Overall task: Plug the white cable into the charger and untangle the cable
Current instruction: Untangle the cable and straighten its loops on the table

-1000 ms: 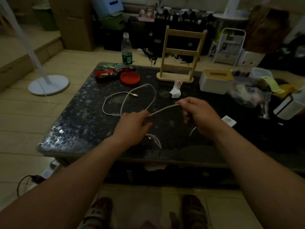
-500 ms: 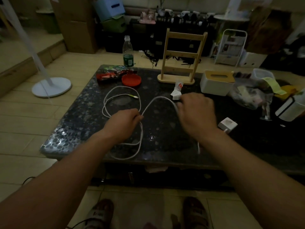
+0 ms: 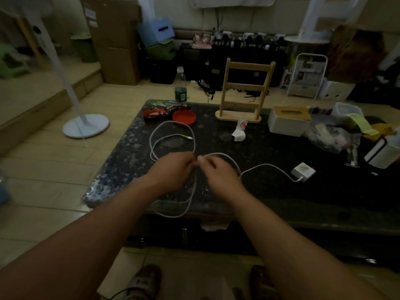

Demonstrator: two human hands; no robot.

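So we're looking down at a dark speckled stone table (image 3: 121, 169), and going from the left: near the far left corner there's a flat red and green snack packet (image 3: 165, 109) with a round red plastic lid (image 3: 184, 118) just beside it, and a clear plastic bottle with a green label (image 3: 180, 87) stands on the floor behind that corner. The thin white cable (image 3: 268, 165) starts with a loose loop on the left half of the table, its free yellow-green tipped end (image 3: 187, 137) lying inside that loop, then another loop sags over the near edge. Our left hand (image 3: 173, 169) and right hand (image 3: 218, 174) are almost touching over the middle of the table near the front edge, both with fingers pinched in on the cable where the strands cross, so each one's got a narrow grip on it. From the right hand the cable curves along the tabletop out to the small square white charger (image 3: 303, 171) on the right side, and it's plugged in there. Toward the far edge we've also got a light wooden ladder-style rack (image 3: 243, 98) standing upright, a crumpled white wrapper (image 3: 239, 132) in front of it, and a white tissue box with a wooden top (image 3: 289, 121) further right.
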